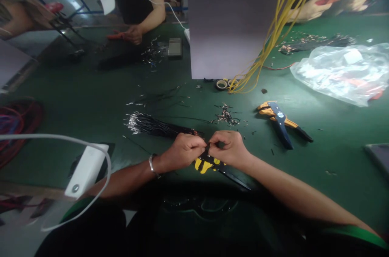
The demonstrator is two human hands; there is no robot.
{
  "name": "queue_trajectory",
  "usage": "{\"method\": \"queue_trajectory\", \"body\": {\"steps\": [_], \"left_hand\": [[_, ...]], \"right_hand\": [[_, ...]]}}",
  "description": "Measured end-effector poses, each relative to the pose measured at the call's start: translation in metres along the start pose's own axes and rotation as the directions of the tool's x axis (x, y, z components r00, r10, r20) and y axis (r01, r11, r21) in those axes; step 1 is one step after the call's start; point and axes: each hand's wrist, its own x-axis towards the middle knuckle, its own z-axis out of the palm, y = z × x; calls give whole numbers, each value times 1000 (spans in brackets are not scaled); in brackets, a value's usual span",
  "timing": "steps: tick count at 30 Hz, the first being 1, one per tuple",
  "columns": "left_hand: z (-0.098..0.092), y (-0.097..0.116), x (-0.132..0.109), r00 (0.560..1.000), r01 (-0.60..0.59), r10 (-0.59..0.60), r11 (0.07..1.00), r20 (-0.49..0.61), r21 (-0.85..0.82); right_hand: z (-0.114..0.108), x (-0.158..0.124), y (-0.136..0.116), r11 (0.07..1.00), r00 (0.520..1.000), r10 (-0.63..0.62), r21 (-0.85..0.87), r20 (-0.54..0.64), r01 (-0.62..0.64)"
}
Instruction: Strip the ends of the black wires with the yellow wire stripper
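My left hand (190, 150) and my right hand (229, 148) are both closed in a pinch, fingertips almost meeting. A thin black wire (136, 144) runs in under my left wrist and seems to lead to my left fingers. What my right fingertips pinch is too small to make out. Just below the hands lies a yellow and black hand tool (204, 165), partly covered by them. Behind my left hand is a bundle of black wires (158, 125), silvery terminals at its left end, coppery ends at its right.
Metal scraps (226, 116) lie beyond my hands. An orange and navy wire stripper (279, 121) rests to the right. Yellow wires (270, 46) hang beside a grey panel (227, 26). There is a plastic bag (343, 70) far right, and a white power bank (88, 170) with cable left. Co-workers' hands (133, 35) hold red tools opposite.
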Motion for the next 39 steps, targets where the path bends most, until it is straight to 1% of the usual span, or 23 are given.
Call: {"method": "queue_trajectory", "body": {"steps": [2,3,4,5,6,7,8,9,11,16,21,26,31,39], "left_hand": [[-1,2,1,999,48,-47,997,16,-64],[-2,3,1,996,86,-84,991,24,-107],[-4,4,2,991,133,-131,979,28,-155],[-5,5,2,982,188,-184,961,37,-203],[-6,6,3,970,243,-238,939,49,-245],[-7,7,4,957,290,-285,915,60,-280],[-8,8,4,944,327,-321,894,71,-306],[-9,8,4,936,351,-343,878,82,-327],[-11,8,5,928,370,-361,855,94,-363],[-10,3,3,927,364,-363,817,93,-447],[-7,-4,1,922,363,-382,784,70,-504],[-8,-3,3,918,371,-390,774,75,-512],[-8,-4,3,911,383,-405,768,75,-514],[-8,-6,4,911,380,-407,772,63,-510]], "right_hand": [[-1,0,0,984,991,129,119,21,-130],[-1,1,0,954,976,214,206,51,-220],[-2,2,1,900,950,296,303,99,-312],[-2,2,2,828,919,361,400,158,-393],[-2,3,4,745,891,398,488,220,-454],[-3,4,6,667,869,410,559,276,-492],[-3,5,7,607,859,403,611,316,-509],[-4,6,8,566,858,385,646,341,-511],[-5,7,10,526,862,344,684,372,-505],[-10,8,13,493,863,282,709,418,-504],[-12,9,14,485,872,275,725,405,-490],[-12,10,14,474,880,277,742,386,-475],[-12,10,14,487,879,298,732,373,-476],[-11,10,17,494,887,285,738,363,-461]]}}
